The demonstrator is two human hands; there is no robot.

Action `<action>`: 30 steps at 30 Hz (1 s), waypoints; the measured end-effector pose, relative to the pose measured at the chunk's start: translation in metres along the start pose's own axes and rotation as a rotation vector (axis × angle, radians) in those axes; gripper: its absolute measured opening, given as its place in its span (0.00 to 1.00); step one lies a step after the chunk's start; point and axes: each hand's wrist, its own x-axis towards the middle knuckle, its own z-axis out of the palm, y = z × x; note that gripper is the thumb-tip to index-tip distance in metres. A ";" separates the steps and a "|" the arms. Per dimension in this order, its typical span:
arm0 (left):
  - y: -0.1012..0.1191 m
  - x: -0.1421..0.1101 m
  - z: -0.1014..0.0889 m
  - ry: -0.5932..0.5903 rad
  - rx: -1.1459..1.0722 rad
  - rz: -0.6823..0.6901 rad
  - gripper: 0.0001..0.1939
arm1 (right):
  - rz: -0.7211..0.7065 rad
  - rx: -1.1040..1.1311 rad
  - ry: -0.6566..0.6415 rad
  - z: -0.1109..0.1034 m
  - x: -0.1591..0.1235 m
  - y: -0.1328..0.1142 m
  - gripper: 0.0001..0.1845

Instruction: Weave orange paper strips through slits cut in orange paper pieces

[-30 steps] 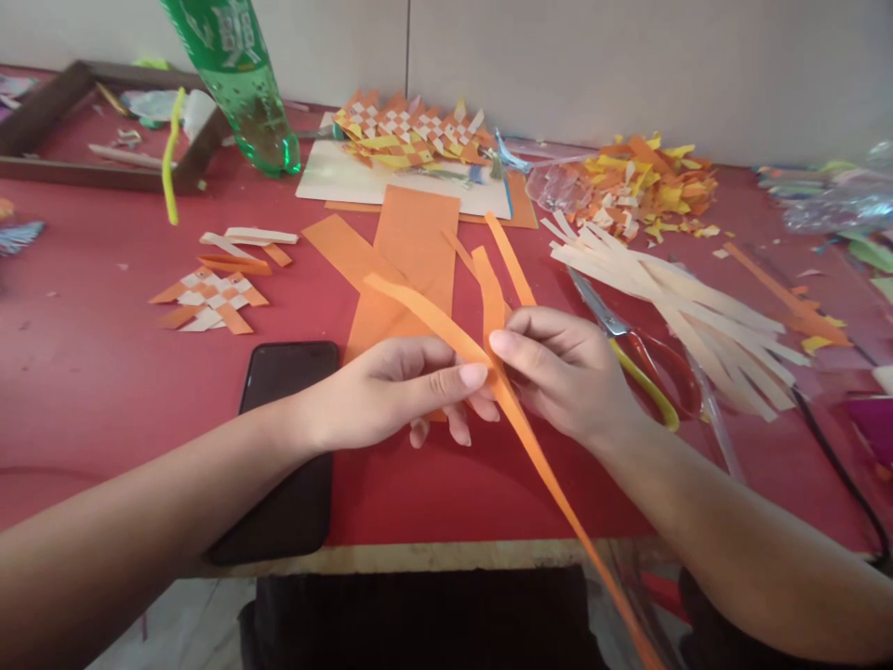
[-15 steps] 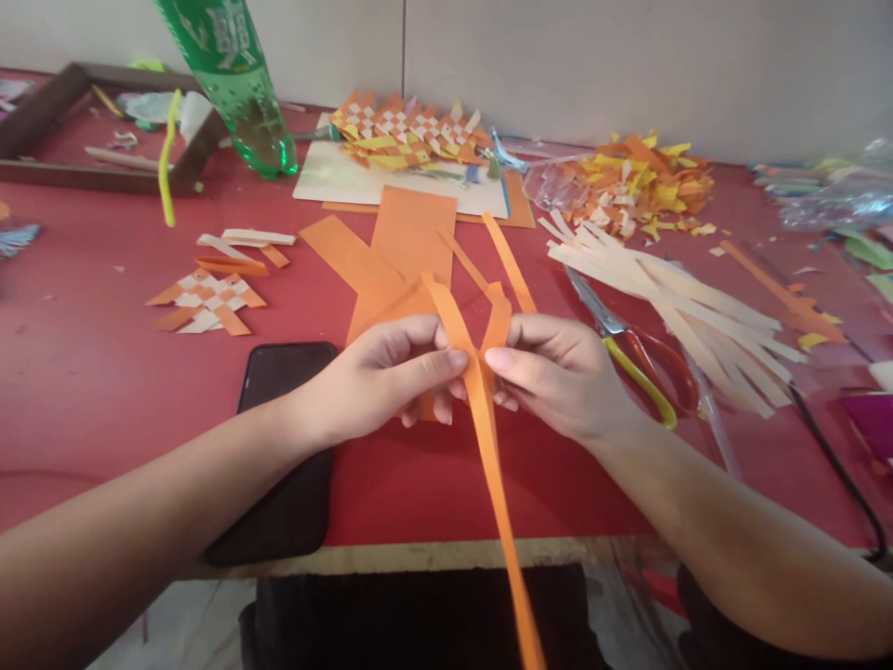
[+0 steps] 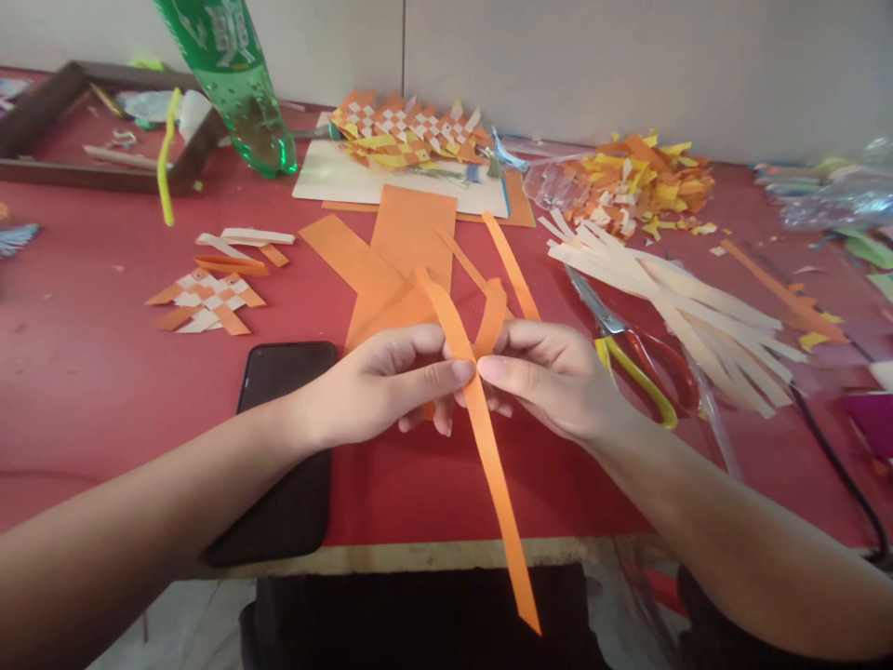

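Between my two hands are orange paper strips [image 3: 492,456], pinched where they meet; whether it is one folded strip or two, I cannot tell. The long end hangs down past the table's front edge, and two shorter ends point away from me. My left hand [image 3: 411,377] grips the left side between thumb and fingers. On the other side, my right hand [image 3: 551,377] pinches with its thumb tip close to the left thumb. Behind the hands lie orange paper sheets [image 3: 417,223] and a loose orange strip [image 3: 512,265].
A black phone [image 3: 286,465] lies under my left forearm. Scissors [image 3: 620,335] and pale paper strips [image 3: 670,298] lie to the right. Farther back are woven paper fish [image 3: 411,130], orange and yellow scraps [image 3: 642,181], a green bottle [image 3: 237,102] and a brown frame [image 3: 42,172]. Another woven fish [image 3: 209,300] lies left.
The strips have shifted slightly left, and the thumbs have come closer together. The long hanging end has drawn upward, so its tip now shows.
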 end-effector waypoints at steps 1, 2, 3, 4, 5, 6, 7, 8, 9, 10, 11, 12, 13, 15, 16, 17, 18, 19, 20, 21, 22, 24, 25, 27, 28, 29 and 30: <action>0.000 0.000 0.000 -0.003 0.003 0.005 0.09 | 0.003 0.001 -0.003 0.000 0.000 0.000 0.11; 0.000 0.000 0.000 -0.001 0.008 0.008 0.09 | 0.005 0.000 -0.001 0.000 0.001 -0.001 0.11; 0.000 0.000 0.000 0.004 0.013 0.009 0.09 | 0.007 -0.003 0.001 0.001 0.001 -0.001 0.12; 0.000 0.000 0.001 0.009 0.019 0.009 0.09 | 0.006 -0.014 0.004 0.001 0.001 -0.002 0.12; -0.001 0.000 0.001 0.018 0.027 0.004 0.10 | 0.002 -0.030 0.009 0.001 0.001 -0.002 0.12; -0.001 0.000 0.001 0.030 0.036 -0.005 0.10 | -0.004 -0.050 0.018 0.001 0.001 -0.003 0.12; -0.001 0.001 0.001 0.041 0.044 -0.018 0.11 | -0.010 -0.071 0.031 0.001 0.000 -0.003 0.12; -0.001 0.001 0.001 0.054 0.046 -0.029 0.11 | -0.018 -0.087 0.047 0.001 0.000 -0.003 0.12; -0.002 0.001 0.001 0.069 0.039 -0.036 0.11 | -0.027 -0.095 0.064 0.000 0.000 -0.002 0.12; -0.001 0.001 0.001 0.083 0.026 -0.040 0.11 | -0.037 -0.094 0.079 0.000 0.000 -0.002 0.12; -0.001 0.002 0.001 0.098 0.007 -0.039 0.11 | -0.046 -0.086 0.093 0.000 0.000 -0.002 0.12; 0.000 0.001 0.001 0.109 -0.015 -0.040 0.10 | -0.056 -0.075 0.104 0.000 0.001 -0.001 0.12; 0.000 0.001 0.001 0.114 -0.035 -0.042 0.11 | -0.066 -0.067 0.115 0.001 0.001 -0.001 0.12; 0.002 0.000 0.002 0.084 -0.057 -0.051 0.13 | -0.085 -0.066 0.137 0.002 0.001 -0.002 0.13; 0.003 0.000 0.002 0.050 -0.060 -0.056 0.13 | -0.089 -0.073 0.148 0.002 0.001 -0.002 0.13; 0.003 -0.001 0.003 0.014 -0.060 -0.063 0.13 | -0.086 -0.079 0.155 0.003 0.001 -0.003 0.14; 0.004 -0.001 0.003 -0.012 -0.056 -0.071 0.13 | -0.073 -0.079 0.153 0.003 0.001 -0.004 0.14; 0.004 -0.001 0.004 -0.022 -0.048 -0.080 0.12 | -0.054 -0.068 0.135 0.003 0.001 -0.004 0.13; 0.004 -0.001 0.004 -0.018 -0.038 -0.091 0.11 | -0.031 -0.049 0.101 0.003 0.000 -0.004 0.13; 0.004 0.000 0.004 -0.003 -0.028 -0.099 0.11 | -0.006 -0.027 0.055 0.002 0.000 -0.004 0.14; 0.004 0.000 0.004 0.016 -0.019 -0.102 0.11 | 0.013 -0.007 0.007 0.002 0.000 -0.004 0.15; 0.004 0.000 0.003 0.037 -0.001 -0.095 0.12 | 0.029 0.015 -0.060 0.001 -0.001 -0.004 0.16; 0.004 0.000 0.003 0.041 0.003 -0.089 0.11 | 0.028 0.015 -0.069 0.001 -0.001 -0.003 0.15; 0.003 0.000 0.003 0.047 0.004 -0.074 0.11 | 0.020 0.006 -0.051 0.001 -0.002 -0.002 0.14; 0.003 0.000 0.003 0.050 0.004 -0.067 0.11 | 0.015 -0.003 -0.036 0.002 -0.002 -0.002 0.13; 0.003 0.000 0.002 0.054 0.003 -0.062 0.11 | 0.010 -0.015 -0.024 0.002 -0.002 -0.001 0.13; 0.002 0.000 0.002 0.061 0.000 -0.057 0.11 | 0.002 -0.028 -0.010 0.002 -0.001 -0.001 0.14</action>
